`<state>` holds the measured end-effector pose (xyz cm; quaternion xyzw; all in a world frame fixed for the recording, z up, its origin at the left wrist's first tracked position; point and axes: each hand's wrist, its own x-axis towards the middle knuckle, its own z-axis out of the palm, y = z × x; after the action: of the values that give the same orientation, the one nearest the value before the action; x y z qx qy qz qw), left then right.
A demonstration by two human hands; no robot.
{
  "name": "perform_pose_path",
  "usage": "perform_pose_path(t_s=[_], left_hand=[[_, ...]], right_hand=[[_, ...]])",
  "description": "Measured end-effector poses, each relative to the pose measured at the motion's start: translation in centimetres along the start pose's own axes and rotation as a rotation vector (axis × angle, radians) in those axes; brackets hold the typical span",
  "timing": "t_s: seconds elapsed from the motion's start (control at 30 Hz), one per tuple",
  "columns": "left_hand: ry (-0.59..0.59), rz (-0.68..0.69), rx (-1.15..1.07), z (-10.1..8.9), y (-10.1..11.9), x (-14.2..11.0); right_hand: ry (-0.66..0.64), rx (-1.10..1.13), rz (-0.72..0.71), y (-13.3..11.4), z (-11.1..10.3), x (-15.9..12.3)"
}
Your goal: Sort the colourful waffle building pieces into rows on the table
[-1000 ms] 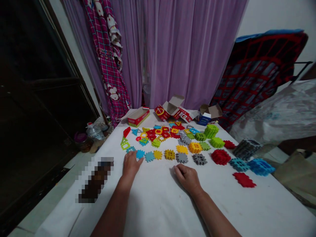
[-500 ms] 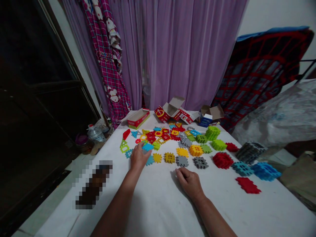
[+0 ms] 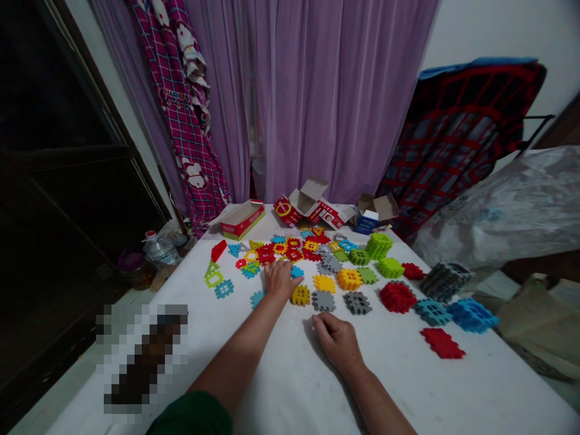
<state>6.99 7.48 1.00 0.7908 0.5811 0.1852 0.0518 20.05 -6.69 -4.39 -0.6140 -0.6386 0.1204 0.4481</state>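
My left hand (image 3: 280, 278) reaches forward over the row of flat waffle-shaped plastic tiles, its fingers curled down onto blue tiles (image 3: 296, 272); whether it grips one I cannot make out. A yellow tile (image 3: 301, 295) and a grey tile (image 3: 322, 300) lie just right of it. My right hand (image 3: 337, 341) rests on the white table (image 3: 281, 386) in a loose fist, nothing visible in it. A heap of red, yellow and blue tiles (image 3: 290, 249) lies beyond the left hand.
Stacked tile blocks sit to the right: green (image 3: 379, 244), red (image 3: 397, 296), blue (image 3: 471, 315), grey (image 3: 444, 280). Open cardboard boxes (image 3: 312, 205) stand at the table's far edge before a purple curtain. A water bottle (image 3: 157, 249) stands left of the table.
My left hand has moved forward and right along the tile row, from the blue tiles at the left end towards the middle. The right hand stayed put.
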Motion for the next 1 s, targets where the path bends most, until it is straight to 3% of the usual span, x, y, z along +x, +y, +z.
perform_pose_path(t_s=[0.17,0.37,0.6,1.0], left_hand=[[-0.068,0.058,0.026,-0.7,-0.4,0.5],[-0.061,0.055,-0.031,-1.7,-1.7,-0.2],[-0.198,0.307,-0.146,-1.8,-3.0,-3.5],[-0.214,0.32,-0.15,-1.7,-2.6,-4.1]], right_hand=[[-0.011,0.004,0.015,0.2,0.0,0.1],[-0.022,0.003,0.025,0.1,-0.1,0.1],[-0.067,-0.007,0.017,-0.3,-0.8,0.4],[-0.029,0.003,0.04,-0.3,-0.5,0.3]])
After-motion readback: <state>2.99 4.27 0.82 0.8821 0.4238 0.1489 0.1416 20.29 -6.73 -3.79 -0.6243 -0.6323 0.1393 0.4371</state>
